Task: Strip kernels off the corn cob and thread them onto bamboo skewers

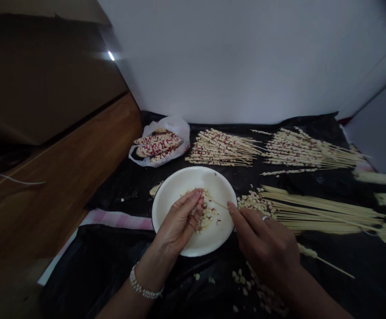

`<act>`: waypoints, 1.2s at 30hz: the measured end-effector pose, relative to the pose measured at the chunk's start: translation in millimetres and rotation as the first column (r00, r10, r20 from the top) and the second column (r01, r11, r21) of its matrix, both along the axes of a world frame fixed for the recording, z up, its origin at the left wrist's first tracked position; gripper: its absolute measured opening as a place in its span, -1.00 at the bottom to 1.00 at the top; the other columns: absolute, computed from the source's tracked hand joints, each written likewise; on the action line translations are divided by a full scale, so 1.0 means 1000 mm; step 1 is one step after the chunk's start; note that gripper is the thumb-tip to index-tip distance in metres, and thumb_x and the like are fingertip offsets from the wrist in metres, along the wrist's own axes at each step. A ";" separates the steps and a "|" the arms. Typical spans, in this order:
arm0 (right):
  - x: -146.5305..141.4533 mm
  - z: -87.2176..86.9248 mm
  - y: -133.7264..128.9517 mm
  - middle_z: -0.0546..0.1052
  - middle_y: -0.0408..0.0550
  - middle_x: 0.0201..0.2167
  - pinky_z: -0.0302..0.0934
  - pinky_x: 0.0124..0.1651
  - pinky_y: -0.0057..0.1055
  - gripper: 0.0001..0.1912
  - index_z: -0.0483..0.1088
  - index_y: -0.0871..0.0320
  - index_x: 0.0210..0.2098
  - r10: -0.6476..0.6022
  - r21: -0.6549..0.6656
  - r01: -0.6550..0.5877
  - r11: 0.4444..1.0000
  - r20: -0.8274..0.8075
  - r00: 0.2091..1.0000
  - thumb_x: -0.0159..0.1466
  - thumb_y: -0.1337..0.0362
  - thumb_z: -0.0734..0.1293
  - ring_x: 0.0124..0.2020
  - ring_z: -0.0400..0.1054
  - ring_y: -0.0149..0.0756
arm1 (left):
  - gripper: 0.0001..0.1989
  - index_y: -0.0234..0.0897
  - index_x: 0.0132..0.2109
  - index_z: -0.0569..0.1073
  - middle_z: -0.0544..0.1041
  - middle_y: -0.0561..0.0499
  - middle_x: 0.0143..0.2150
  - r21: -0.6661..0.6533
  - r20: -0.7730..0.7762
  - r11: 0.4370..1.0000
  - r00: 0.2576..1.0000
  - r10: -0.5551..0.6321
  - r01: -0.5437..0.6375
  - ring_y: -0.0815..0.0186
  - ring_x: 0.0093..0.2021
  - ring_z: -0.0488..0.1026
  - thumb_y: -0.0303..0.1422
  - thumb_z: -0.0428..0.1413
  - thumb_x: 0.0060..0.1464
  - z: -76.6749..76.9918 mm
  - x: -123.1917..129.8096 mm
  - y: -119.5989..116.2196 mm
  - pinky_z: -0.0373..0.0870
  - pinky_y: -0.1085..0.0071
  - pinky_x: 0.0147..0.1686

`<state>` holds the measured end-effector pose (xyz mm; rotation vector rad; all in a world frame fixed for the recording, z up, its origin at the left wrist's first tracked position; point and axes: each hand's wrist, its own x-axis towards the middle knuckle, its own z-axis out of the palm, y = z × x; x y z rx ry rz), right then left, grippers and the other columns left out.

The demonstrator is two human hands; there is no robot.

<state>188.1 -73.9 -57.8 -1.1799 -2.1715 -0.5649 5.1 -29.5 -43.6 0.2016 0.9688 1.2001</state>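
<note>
Above a white bowl [168,190] that holds loose pale and reddish corn kernels, both hands meet at a thin wooden skewer [217,203]. My left hand [181,218], with a beaded bracelet on its wrist, pinches something at the skewer's left tip; it looks like a kernel but is too small to be sure. My right hand [262,237], wearing a ring, is closed around the skewer's other end at the bowl's right rim. Loose kernels [254,201] and a pile of bare skewers [326,210] lie right of the bowl.
Black plastic sheeting [126,184] covers the surface. Behind the bowl are a plastic bag [181,128] with corn cobs [158,145] and two piles of kernel-covered skewers [216,146]. Another partly covered skewer [334,266] and scattered kernels are near my right forearm. A pale wall stands behind.
</note>
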 end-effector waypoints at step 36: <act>0.000 -0.001 -0.001 0.58 0.00 -0.28 0.09 -0.35 -0.35 -0.64 0.41 0.33 0.05 0.021 0.014 -0.021 1.000 -0.045 0.999 0.27 0.54 0.25 -0.41 0.30 -0.31 | -0.86 -0.42 -0.25 0.57 0.56 -0.02 -0.37 -0.035 0.053 0.999 0.999 -0.008 0.010 0.50 -0.44 0.52 -0.64 0.20 0.02 0.000 -0.002 -0.002 0.51 0.68 -0.40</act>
